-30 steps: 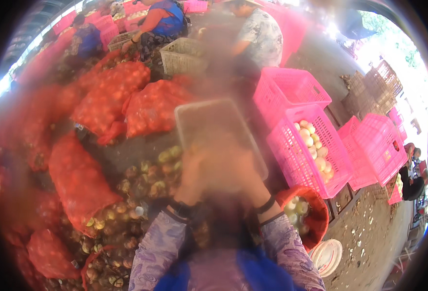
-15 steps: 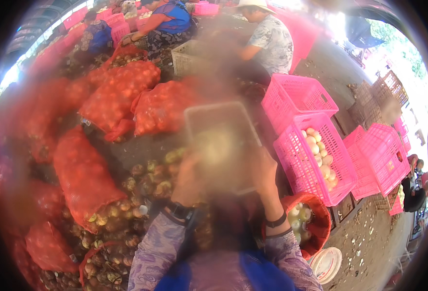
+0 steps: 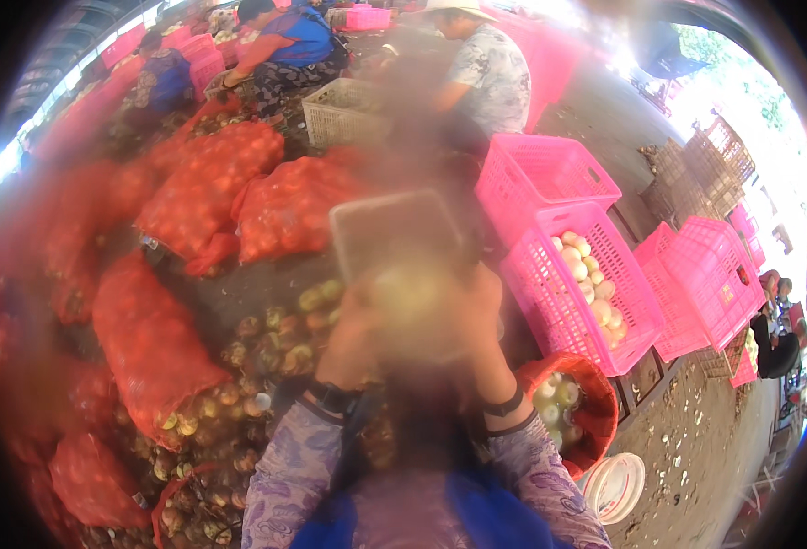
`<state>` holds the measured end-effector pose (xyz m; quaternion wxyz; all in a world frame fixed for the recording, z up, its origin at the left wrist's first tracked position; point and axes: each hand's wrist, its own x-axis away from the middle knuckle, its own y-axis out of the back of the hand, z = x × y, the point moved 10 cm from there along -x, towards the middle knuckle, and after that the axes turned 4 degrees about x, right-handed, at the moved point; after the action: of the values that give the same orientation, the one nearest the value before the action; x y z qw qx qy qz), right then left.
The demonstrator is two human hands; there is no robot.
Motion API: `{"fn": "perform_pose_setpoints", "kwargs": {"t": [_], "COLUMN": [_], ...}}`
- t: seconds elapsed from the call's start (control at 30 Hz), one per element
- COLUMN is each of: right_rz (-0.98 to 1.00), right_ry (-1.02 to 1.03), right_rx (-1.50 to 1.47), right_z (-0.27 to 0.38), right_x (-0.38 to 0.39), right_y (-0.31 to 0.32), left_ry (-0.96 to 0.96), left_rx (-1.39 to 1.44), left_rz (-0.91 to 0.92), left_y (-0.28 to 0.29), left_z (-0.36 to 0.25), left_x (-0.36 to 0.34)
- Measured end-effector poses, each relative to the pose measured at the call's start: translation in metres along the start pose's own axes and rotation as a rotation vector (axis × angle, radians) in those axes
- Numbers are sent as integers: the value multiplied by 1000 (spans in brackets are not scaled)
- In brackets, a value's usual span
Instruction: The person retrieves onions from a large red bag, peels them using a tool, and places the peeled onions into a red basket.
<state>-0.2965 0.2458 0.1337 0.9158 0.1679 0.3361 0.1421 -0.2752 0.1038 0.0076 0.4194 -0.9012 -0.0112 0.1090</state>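
Note:
My left hand (image 3: pixel 359 331) and my right hand (image 3: pixel 481 316) are raised close together in front of me, around a pale round fruit (image 3: pixel 410 291) that is blurred. Which fingers grip it is hard to tell. A wristwatch sits on my left wrist and a dark band on my right. Just beyond my hands lies a grey rectangular tray (image 3: pixel 394 229). Below my hands spreads a heap of loose greenish-yellow fruit (image 3: pixel 266 334).
Red mesh sacks (image 3: pixel 207 188) full of fruit lie left and ahead. Pink plastic crates (image 3: pixel 572 274) stand right, one holding pale fruit. A red sack of fruit (image 3: pixel 572 403) and a white bucket (image 3: pixel 615 485) are at lower right. Other people sit sorting at the back.
The view has shifted so the tray and crates sit lower and nearer. My hands stay together over the fruit heap, the pale fruit between them.

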Motion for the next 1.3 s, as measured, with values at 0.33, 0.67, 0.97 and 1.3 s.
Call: {"fn": "perform_pose_setpoints", "kwargs": {"t": [0.33, 0.67, 0.97, 1.3], "right_rz": [-141, -94, 303, 289], "right_ry": [166, -79, 26, -98], "right_rx": [345, 114, 428, 500], "right_z": [26, -17, -41, -67], "right_x": [2, -9, 53, 76], "right_y": [9, 7, -4, 4], "left_ry": [176, 17, -230, -197], "left_rx": [15, -365, -645, -319], "left_rz": [-6, -86, -79, -172], "left_y": [-15, -7, -36, -25], "left_z": [14, -4, -54, -59], "left_x": [-2, 7, -6, -4]}}
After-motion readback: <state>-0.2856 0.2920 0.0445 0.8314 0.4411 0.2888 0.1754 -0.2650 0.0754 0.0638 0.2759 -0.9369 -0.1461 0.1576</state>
